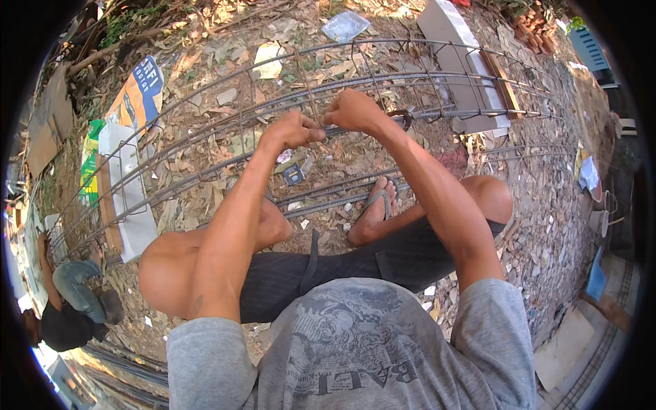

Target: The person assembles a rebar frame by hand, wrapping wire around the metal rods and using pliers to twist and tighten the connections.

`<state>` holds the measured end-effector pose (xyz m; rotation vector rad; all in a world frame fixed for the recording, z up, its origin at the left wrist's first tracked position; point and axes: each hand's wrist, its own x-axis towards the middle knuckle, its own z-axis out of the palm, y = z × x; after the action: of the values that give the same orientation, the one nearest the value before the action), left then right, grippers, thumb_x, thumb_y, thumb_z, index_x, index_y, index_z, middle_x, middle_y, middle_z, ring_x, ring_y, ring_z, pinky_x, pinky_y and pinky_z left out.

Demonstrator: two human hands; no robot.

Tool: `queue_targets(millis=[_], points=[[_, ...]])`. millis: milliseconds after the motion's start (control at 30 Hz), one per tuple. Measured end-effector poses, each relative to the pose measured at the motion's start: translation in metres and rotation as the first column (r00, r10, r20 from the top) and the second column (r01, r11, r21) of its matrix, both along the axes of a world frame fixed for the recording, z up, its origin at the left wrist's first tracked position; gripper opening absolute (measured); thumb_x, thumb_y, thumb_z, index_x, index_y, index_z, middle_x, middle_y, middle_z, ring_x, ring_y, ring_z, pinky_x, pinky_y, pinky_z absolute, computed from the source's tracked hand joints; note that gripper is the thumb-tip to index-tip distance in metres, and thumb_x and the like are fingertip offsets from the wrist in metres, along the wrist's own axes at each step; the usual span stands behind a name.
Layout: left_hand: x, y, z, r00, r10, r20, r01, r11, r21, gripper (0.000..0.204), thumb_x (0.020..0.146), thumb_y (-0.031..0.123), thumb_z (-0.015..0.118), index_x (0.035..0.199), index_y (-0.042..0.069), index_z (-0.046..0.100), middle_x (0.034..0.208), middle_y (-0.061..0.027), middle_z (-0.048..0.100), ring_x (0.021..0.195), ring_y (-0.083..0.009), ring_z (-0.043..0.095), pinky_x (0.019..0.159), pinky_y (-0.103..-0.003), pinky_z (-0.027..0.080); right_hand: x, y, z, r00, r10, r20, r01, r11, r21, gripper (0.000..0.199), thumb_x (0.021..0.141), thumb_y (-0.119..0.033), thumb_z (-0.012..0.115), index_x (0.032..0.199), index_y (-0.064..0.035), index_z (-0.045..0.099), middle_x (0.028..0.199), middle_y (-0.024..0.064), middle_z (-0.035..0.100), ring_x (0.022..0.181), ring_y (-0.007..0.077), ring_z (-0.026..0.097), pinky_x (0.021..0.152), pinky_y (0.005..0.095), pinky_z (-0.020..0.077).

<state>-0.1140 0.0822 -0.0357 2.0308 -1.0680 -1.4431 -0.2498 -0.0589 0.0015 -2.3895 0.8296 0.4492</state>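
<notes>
A long cage of steel reinforcing bars with bent stirrups stretches across in front of me. My left hand is at its near-side bars, fingers bent and drawn together toward the right. Close beside it, my right hand is closed over the bars near a stirrup, knuckles up. The fingertips of both hands almost meet; whatever lies between them is too small to make out. A dark curved piece rests on the bars right of my right hand. Loose bars lie nearer, by my sandalled foot.
Pale blocks stand under the cage at left and right, with wooden boards alongside. Dry leaves and rubble cover the ground. An orange-and-blue sack lies far left. Another person sits at the lower left. A blue chair stands far right.
</notes>
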Motion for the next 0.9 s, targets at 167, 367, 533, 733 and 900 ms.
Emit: queue_targets(millis=[167,367,533,733,900], points=[[0.007,0.0,0.006,0.992,-0.107,0.073,0.106,0.994,0.024,0.033,0.087,0.036,0.08,0.109,0.012,0.08,0.085,-0.0034,0.071,0.072,-0.0123,0.061,0.06,-0.032,0.047,-0.031,0.044,-0.005,0.869,-0.409,0.279,0.369,0.911,0.187,0.033,0.085,-0.036,0.072,0.096,-0.005,0.079,0.086,0.0198,0.076,0.084,0.0364,0.074,0.08,0.0439,0.0562],[0.01,0.001,-0.006,0.995,-0.088,0.045,0.089,0.996,-0.017,0.036,0.087,0.04,0.078,0.099,0.006,0.08,0.076,-0.0043,0.07,0.068,-0.013,0.062,0.063,-0.034,0.05,-0.039,0.072,-0.032,0.642,-0.67,0.373,0.531,0.739,0.415,0.035,0.088,-0.038,0.071,0.099,-0.0059,0.08,0.085,0.0172,0.076,0.079,0.029,0.073,0.076,0.0418,0.0549],[0.008,0.004,-0.005,0.999,-0.054,0.002,0.054,0.997,-0.056,0.035,0.088,0.039,0.078,0.102,0.007,0.08,0.077,-0.0026,0.069,0.067,-0.012,0.057,0.059,-0.034,0.045,-0.05,0.091,-0.039,0.574,-0.727,0.378,0.523,0.68,0.514,0.038,0.09,-0.034,0.071,0.108,-0.0019,0.077,0.086,0.0162,0.075,0.079,0.0233,0.072,0.073,0.0399,0.0537],[0.005,-0.001,-0.003,0.997,-0.061,-0.036,0.062,0.998,0.006,0.037,0.089,0.043,0.078,0.105,0.009,0.078,0.079,0.0018,0.065,0.07,-0.0087,0.054,0.057,-0.028,0.042,-0.045,0.115,-0.098,0.237,-0.929,0.284,0.372,0.357,0.857,0.039,0.095,-0.029,0.071,0.113,0.0055,0.071,0.077,0.0069,0.067,0.069,0.0147,0.058,0.062,0.0348,0.0463],[0.012,0.005,-0.009,0.998,-0.041,-0.045,0.043,0.998,0.047,0.039,0.088,0.044,0.079,0.105,0.009,0.078,0.082,0.0019,0.067,0.073,-0.0089,0.056,0.059,-0.028,0.043,-0.056,0.098,-0.078,0.48,-0.866,0.141,0.396,0.357,0.846,0.04,0.095,-0.031,0.072,0.11,0.0062,0.069,0.073,0.0033,0.062,0.065,0.0116,0.054,0.057,0.0332,0.042]])
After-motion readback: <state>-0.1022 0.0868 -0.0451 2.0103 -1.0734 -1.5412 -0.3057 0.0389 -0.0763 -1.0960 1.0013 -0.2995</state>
